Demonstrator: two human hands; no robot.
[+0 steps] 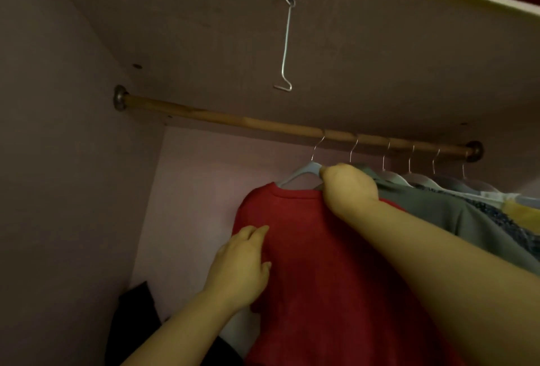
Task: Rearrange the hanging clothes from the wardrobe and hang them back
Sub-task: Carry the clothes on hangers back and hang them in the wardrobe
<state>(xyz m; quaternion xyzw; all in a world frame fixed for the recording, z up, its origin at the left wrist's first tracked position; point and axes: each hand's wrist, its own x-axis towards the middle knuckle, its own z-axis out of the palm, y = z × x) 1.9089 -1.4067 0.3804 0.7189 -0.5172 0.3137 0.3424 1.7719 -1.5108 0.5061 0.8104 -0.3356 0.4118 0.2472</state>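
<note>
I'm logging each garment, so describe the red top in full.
The red top is plain, soft-looking fabric with a round ribbed neckline. It hangs from a pale hanger whose wire hook sits over the wooden rod, at the open end of the row. The right hand grips the hanger at the neck. The left hand rests on the top's front with relaxed fingers. A grey garment lies against its far shoulder.

one head-worn view looks forward and slightly upward into the wardrobe (58, 175). it sits close to the wooden rail (233, 120), under the shelf underside (365, 44).
</note>
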